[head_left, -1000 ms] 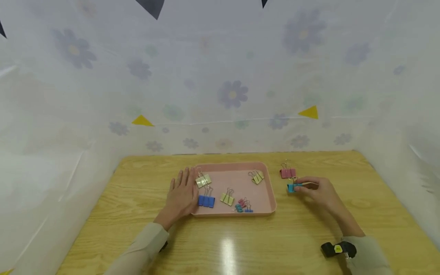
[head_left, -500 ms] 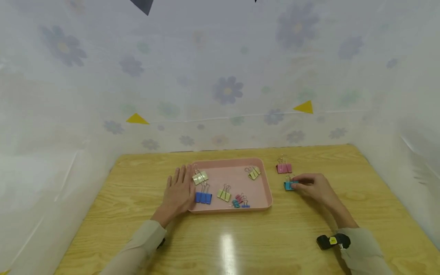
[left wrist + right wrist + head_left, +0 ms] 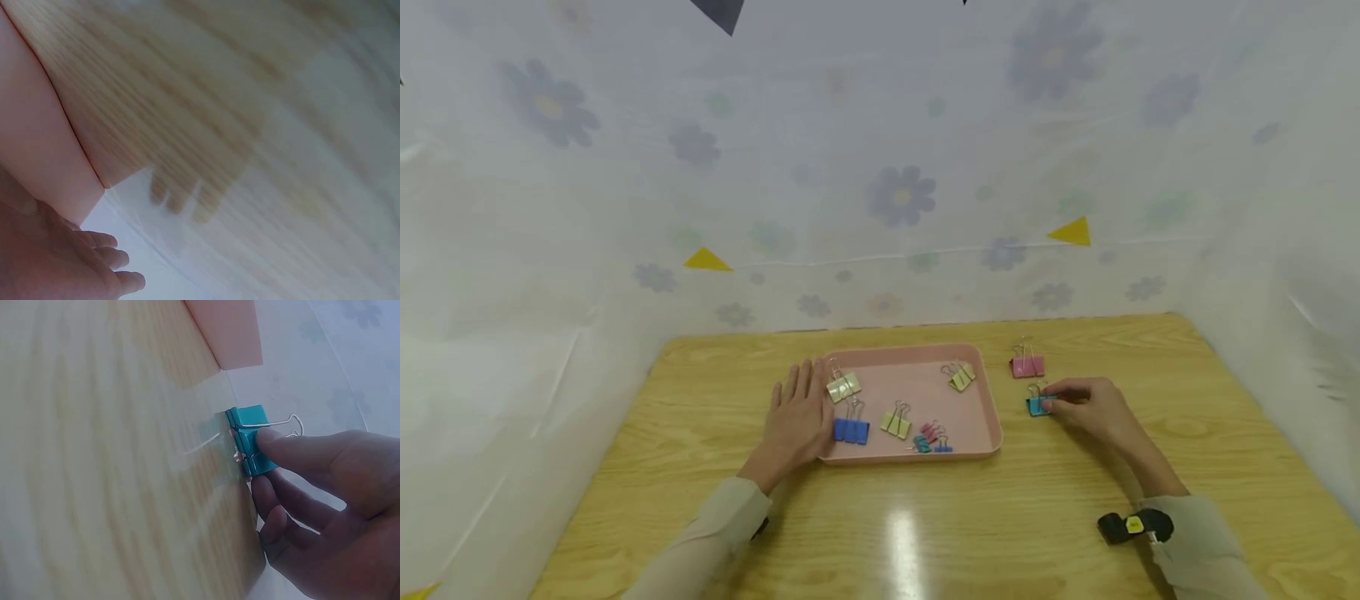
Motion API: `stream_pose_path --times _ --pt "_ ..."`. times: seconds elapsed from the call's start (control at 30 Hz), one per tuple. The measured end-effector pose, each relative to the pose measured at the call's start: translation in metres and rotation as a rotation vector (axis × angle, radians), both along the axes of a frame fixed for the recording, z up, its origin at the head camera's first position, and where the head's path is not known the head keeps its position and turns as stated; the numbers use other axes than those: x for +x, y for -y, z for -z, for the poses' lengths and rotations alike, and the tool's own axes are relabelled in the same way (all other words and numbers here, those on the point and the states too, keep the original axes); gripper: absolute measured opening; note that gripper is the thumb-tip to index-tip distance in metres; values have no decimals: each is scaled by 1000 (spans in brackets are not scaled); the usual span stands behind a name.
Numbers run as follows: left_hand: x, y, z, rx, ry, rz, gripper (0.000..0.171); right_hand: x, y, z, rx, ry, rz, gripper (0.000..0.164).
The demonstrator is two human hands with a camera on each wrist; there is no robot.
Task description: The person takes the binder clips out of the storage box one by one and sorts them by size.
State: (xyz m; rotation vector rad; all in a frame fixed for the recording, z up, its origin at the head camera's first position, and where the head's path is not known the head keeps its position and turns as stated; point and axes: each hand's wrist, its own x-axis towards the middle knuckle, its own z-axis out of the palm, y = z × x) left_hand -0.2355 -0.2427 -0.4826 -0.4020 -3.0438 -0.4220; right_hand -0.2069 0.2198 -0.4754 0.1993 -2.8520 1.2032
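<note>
My right hand pinches a teal binder clip between thumb and fingers, its wire handles pointing up, low over the table right of the tray. Just behind it a pink binder clip stands on the table. With fingers straight, my left hand rests against the left side of the pink tray. In the tray, a large blue binder clip is closest to that hand, and a pale yellow clip sits behind it. The left wrist view shows my fingers along the tray's outer wall.
Farther into the tray are two more yellow clips, one central and one at the back right. Small pink, teal and blue clips cluster near its front edge. A flower-patterned sheet encloses the wooden table.
The head view shifts slightly. My right hand keeps its pinch on the teal binder clip at nearly the same place, and my left hand stays at the tray's side.
</note>
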Motion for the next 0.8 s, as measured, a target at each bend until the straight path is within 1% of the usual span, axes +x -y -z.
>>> stream_pose_path --times 0.3,0.47,0.6,0.7,0.8 --pt "1 -2 -2 -26 5 -8 63 -1 -3 3 3 -8 -8 23" --pt "2 -3 -4 -38 21 3 63 3 -2 4 11 -12 -6 22" --pt "2 -2 -6 -50 16 0 63 3 -1 3 1 -1 -11 25" --pt "1 -2 -6 -44 3 -1 62 2 -1 1 -8 0 -25 28" --pt "1 -2 -7 -32 11 5 63 2 -3 -3 -18 -4 -38 32"
